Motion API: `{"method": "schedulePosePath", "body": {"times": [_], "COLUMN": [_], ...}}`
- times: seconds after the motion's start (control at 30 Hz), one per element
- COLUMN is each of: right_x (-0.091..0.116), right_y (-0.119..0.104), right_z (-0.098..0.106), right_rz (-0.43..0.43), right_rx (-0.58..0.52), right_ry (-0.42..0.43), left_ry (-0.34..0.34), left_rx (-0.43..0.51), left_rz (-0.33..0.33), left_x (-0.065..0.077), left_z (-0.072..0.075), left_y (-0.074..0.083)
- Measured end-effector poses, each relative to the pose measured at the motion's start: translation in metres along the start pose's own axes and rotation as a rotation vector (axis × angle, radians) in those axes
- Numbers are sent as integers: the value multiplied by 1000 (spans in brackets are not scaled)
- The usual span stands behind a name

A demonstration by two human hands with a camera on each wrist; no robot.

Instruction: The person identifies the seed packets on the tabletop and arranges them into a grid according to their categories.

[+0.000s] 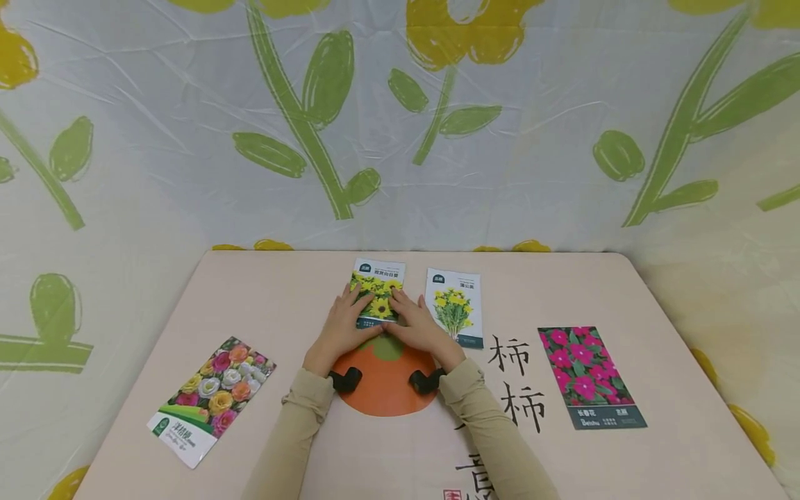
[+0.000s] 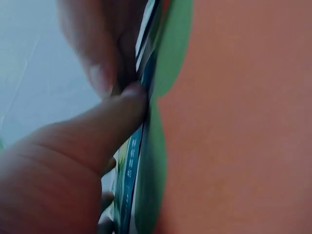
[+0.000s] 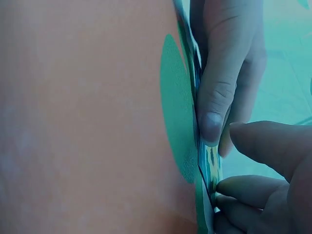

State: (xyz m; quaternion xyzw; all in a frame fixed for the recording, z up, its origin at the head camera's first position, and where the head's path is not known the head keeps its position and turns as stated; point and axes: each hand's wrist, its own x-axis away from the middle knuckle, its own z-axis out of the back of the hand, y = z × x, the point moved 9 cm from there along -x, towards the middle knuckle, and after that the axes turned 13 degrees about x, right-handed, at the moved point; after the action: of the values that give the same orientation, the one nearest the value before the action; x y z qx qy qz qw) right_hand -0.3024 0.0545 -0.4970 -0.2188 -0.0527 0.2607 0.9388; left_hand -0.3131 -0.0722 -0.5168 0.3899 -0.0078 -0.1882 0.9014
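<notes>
A seed packet with yellow sunflower-like blooms (image 1: 380,307) lies flat at the back middle of the table, over the top of a printed orange persimmon (image 1: 384,385). My left hand (image 1: 344,323) rests on its left side, fingers extended. On its right side lies my right hand (image 1: 423,328), fingers spread over the packet. The two thumbs come close together at its near edge. Up close in the left wrist view, the left thumb (image 2: 117,117) touches the packet's dark green border (image 2: 130,170). Some fingertips are hidden in the wrist views.
Just right stands a white packet with yellow flowers (image 1: 454,305), lying flat. A pink-flower packet (image 1: 584,368) is farther right, and a mixed-colour flower packet (image 1: 219,396) lies angled at left. Black characters (image 1: 523,406) mark the pink tabletop (image 1: 281,292). A flower-patterned cloth (image 1: 531,173) hangs behind.
</notes>
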Motion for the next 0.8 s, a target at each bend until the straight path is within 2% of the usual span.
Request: {"method": "schedulePosePath", "body": {"times": [0.1, 0.37, 0.6, 0.8], "right_x": [0, 2, 2, 3], "right_y": [1, -1, 1, -2], "right_z": [-1, 2, 1, 1], "right_rz": [-6, 1, 21, 34], "right_rx": [-7, -31, -15, -33], "right_ry": [-11, -18, -22, -23], "left_ry": [-30, -30, -13, -8], "left_rx": [-15, -124, -153, -163], "left_rz": [-10, -8, -7, 24], "left_x": [-3, -3, -3, -3], "left_z": [-1, -8, -10, -11], "left_y": [-6, -11, -7, -3]}}
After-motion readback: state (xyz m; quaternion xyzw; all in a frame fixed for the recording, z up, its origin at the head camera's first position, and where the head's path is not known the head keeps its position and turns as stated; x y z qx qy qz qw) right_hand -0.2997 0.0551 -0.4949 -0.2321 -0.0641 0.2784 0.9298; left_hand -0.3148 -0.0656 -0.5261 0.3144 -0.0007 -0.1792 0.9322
